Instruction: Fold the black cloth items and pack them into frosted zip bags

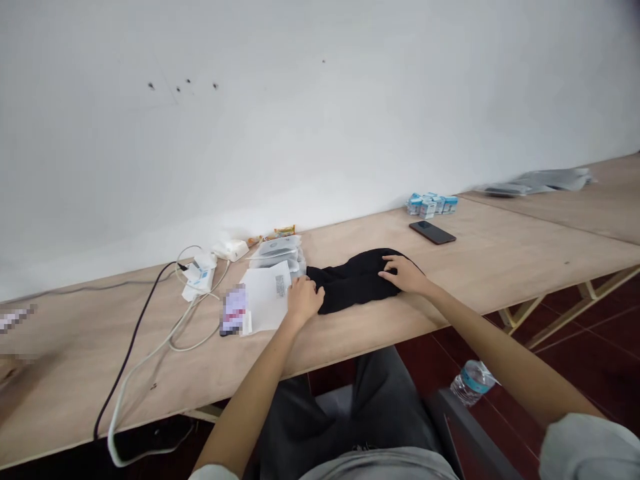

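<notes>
A folded black cloth (357, 280) lies lengthwise on the wooden table in front of me; its exact kind of garment cannot be told. My left hand (304, 300) is at the cloth's left end, fingers curled and closed on its edge, beside a white sheet of paper (267, 293). Over the right end rests my right hand (404, 275), palm down, with thumb and fingers apart on the fabric. Clear plastic packages (277, 253) lie just behind the paper.
Left of the paper are a phone with a blurred screen (234, 310), white adapters (200, 275) and trailing cables (135, 357). A dark phone (433, 232) and small blue-white boxes (431, 205) sit at back right. A water bottle (471, 383) stands below the table edge.
</notes>
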Demonstrator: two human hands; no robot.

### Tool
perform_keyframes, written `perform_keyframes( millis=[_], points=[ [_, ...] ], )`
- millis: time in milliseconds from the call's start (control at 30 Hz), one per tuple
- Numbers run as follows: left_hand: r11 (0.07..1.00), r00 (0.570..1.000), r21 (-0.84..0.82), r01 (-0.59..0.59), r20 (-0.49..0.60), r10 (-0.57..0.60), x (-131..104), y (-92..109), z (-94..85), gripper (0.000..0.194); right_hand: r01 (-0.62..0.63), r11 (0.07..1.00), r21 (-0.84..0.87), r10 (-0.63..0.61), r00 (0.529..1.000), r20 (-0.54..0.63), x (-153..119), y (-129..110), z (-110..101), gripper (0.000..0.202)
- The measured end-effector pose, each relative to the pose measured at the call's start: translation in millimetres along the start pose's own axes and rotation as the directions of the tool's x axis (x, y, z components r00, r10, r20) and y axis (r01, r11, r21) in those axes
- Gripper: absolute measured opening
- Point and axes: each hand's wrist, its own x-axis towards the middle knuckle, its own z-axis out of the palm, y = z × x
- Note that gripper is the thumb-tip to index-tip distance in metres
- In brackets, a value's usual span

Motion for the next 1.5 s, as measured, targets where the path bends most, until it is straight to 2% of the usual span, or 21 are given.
perform_keyframes(
  millis=[133, 267, 333, 400, 500, 567, 633, 700, 833, 933, 1100, 1167, 1267, 1367, 1433, 1500],
  points=[
    [0.989, 0.999, 0.146, -0.003, -0.044, 0.010, 0.2, 3.9, 10.1, 0.028, 0.027, 0.996, -0.083, -0.027, 1.000, -0.006, 5.8, 5.3, 16.6, 0.019],
    [0.979, 0.996, 0.206, -0.004, -0.083, 0.021, -2.8, 4.3, 14.5, 0.028, 0.037, 0.994, -0.107, -0.043, 0.998, -0.055, 7.1, 1.5, 18.6, 0.021],
    [0.978, 0.989, 0.189, -0.086, -0.105, 0.107, -5.7, 3.3, 12.9, 0.028, 0.052, 0.995, -0.090, -0.061, 0.993, -0.099, 3.9, -3.9, 13.7, 0.024],
    [0.961, 0.965, 0.146, -0.234, -0.083, 0.248, -10.3, 0.9, 10.2, 0.030, 0.091, 0.994, -0.067, -0.098, 0.990, -0.102, -3.2, -9.5, 6.2, 0.030],
    [0.928, 0.933, 0.099, -0.360, 0.042, 0.357, -19.6, -4.8, 6.4, 0.042, 0.154, 0.985, -0.073, -0.151, 0.987, 0.047, -18.9, -13.0, -5.9, 0.035],
    [0.928, 0.929, 0.103, -0.358, 0.142, 0.343, -25.3, -8.8, 4.0, 0.052, 0.166, 0.981, -0.102, -0.146, 0.972, 0.182, -28.7, -10.0, -11.9, 0.044],
    [0.929, 0.924, 0.116, -0.351, 0.205, 0.324, -29.2, -11.9, 1.1, 0.054, 0.154, 0.980, -0.130, -0.115, 0.958, 0.262, -35.0, -4.0, -15.4, 0.050],
    [0.925, 0.921, 0.131, -0.356, 0.218, 0.324, -31.2, -13.5, -1.5, 0.045, 0.146, 0.978, -0.147, -0.101, 0.955, 0.279, -37.3, 2.6, -16.5, 0.045],
    [0.905, 0.917, 0.175, -0.388, 0.172, 0.360, -32.1, -12.4, -1.3, 0.029, 0.185, 0.970, -0.159, -0.148, 0.965, 0.218, -35.2, 10.6, -13.0, 0.036],
    [0.902, 0.925, 0.207, -0.378, 0.112, 0.362, -31.8, -9.8, 3.4, 0.025, 0.209, 0.967, -0.144, -0.189, 0.972, 0.138, -33.4, 12.7, -7.6, 0.032],
    [0.915, 0.931, 0.173, -0.364, 0.062, 0.359, -33.8, -11.1, 4.2, 0.023, 0.165, 0.983, -0.077, -0.160, 0.985, 0.061, -36.4, 14.0, -5.1, 0.022],
    [0.930, 0.933, 0.080, -0.358, 0.067, 0.354, -36.2, -15.5, -0.3, 0.023, 0.156, 0.987, -0.024, -0.153, 0.983, 0.098, -40.5, 12.0, -11.4, 0.020],
    [0.929, 0.929, -0.160, -0.333, 0.112, 0.353, -37.2, -25.0, -10.9, 0.026, 0.140, 0.987, 0.081, -0.154, 0.967, 0.203, -45.4, 5.6, -31.1, 0.024],
    [0.896, 0.928, -0.376, -0.238, 0.184, 0.324, -28.3, -32.3, -22.3, 0.033, 0.070, 0.988, 0.140, -0.105, 0.960, 0.260, -38.9, -1.3, -54.0, 0.030],
    [0.895, 0.937, -0.423, -0.143, 0.232, 0.260, -15.9, -33.1, -28.0, 0.035, 0.013, 0.991, 0.134, -0.047, 0.965, 0.257, -24.8, -3.8, -62.4, 0.031],
    [0.921, 0.949, -0.383, -0.070, 0.258, 0.179, -1.5, -29.7, -30.7, 0.033, -0.034, 0.993, 0.112, 0.006, 0.971, 0.237, -5.0, -4.3, -61.6, 0.031]
  ],
)
